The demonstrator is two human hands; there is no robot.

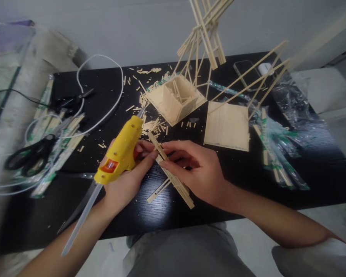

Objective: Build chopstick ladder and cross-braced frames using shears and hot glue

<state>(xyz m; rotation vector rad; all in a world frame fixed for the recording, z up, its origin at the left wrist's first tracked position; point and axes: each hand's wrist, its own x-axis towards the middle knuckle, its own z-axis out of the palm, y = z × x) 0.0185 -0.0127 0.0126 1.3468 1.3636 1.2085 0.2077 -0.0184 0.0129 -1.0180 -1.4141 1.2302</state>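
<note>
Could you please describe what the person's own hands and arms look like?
The left hand and right hand wear no gloves. The left forearm is bare in view; the right forearm is bare up to a light grey sleeve.

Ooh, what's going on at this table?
Someone's left hand and right hand together hold a small assembly of thin wooden sticks over the black table, and the left also holds a yellow glue gun. Beyond them are a taller stick structure and a square wooden panel, with stick scraps scattered about.
</note>
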